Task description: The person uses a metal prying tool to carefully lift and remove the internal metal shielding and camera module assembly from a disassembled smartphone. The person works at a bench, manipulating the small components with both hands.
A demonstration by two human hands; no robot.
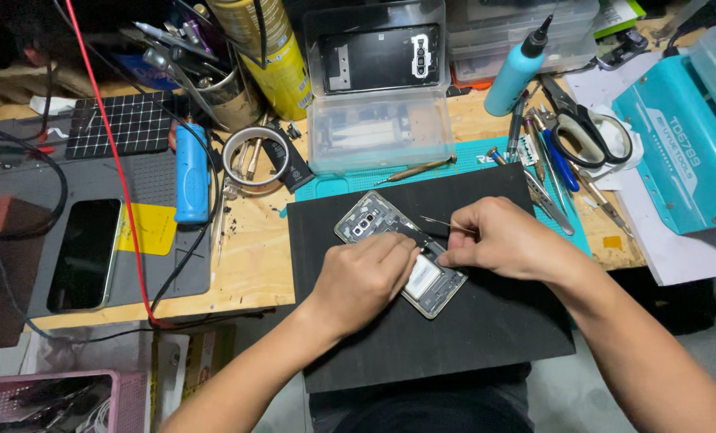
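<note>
The opened phone (399, 252) lies tilted on the black mat (454, 337); the left hand (370, 277) presses on it, fingers curled against its middle; the right hand (498, 239) pinches tweezers (442, 224) — tips toward the phone's upper part; scissors (586, 128) and a blue bottle (520, 68) sit beyond.

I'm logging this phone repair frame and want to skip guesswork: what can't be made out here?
Head view only:
- Middle of the opened phone: covered by the left hand and right hand.
- Tip of the thin metal tool: hidden under the fingers.
- Pink basket: cut off by the bottom edge.
- Small parts in the clear plastic case: too small to tell.
</note>
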